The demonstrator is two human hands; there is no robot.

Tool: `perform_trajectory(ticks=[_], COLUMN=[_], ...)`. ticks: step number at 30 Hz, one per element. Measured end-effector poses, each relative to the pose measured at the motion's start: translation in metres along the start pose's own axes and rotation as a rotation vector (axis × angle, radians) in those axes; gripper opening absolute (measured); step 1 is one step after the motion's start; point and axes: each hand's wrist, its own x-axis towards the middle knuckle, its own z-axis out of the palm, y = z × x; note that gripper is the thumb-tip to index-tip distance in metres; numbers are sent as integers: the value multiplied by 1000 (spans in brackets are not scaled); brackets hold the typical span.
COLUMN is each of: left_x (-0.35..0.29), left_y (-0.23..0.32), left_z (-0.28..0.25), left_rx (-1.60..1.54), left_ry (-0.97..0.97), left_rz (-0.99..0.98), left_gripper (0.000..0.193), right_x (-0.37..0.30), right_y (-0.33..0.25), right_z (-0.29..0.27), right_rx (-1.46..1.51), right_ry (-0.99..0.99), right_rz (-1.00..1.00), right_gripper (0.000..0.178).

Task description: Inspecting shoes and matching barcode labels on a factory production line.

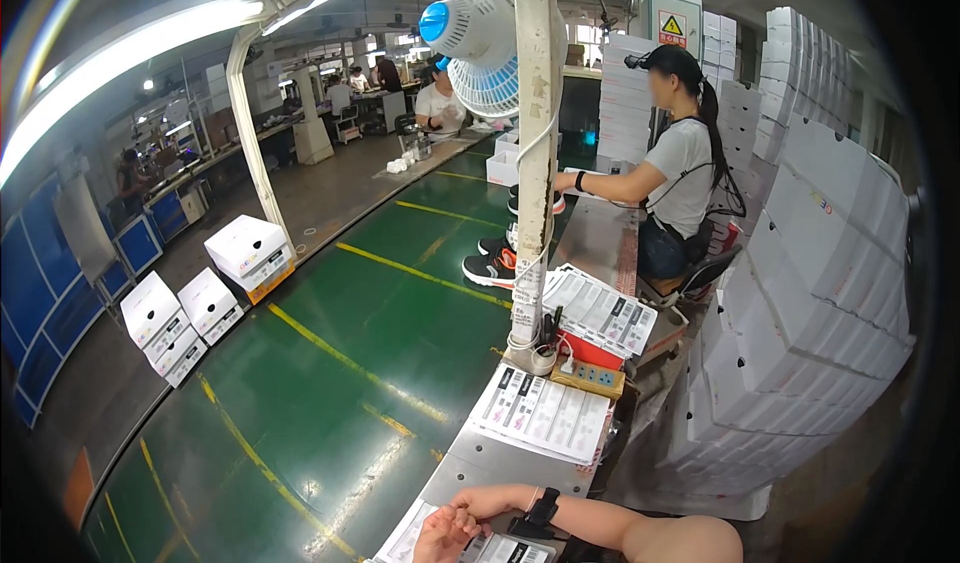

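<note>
Lower centre | my left fingers [460,523] meet my right fingers [467,501] over label sheets [522,552] | seemingly sheet handling | curled, can't tell if gripping | lifting one calls for parting them

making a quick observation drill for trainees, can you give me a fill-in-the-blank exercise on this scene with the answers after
1. The strap on the wrist of the right hand is coloured ____.
2. The belt to the left of the left hand is coloured ____.
3. The nearest seated co-worker is on the picture's ____ side of the post.
4. The boxes piled nearest the picture's right edge are coloured ____.

Missing words: black; green; right; white
</note>
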Motion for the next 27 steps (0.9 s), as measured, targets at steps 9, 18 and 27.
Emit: perform_trajectory(ticks=[9, 18, 27], left_x=[-5, 0, 1], left_y=[2, 0, 0], left_z=[-1, -2, 0], left_rx=[80, 121, 50], left_ry=[112, -14, -4], left_rz=[0, 35, 121], left_gripper=[15, 11, 14], right_x=[-8, 0, 0], right_y=[-6, 1, -7], right_z=[10, 4, 9], right_rx=[30, -4, 5], right_ry=[30, 23, 91], right_rz=[-62, -80, -9], right_gripper=[19, 20, 21])
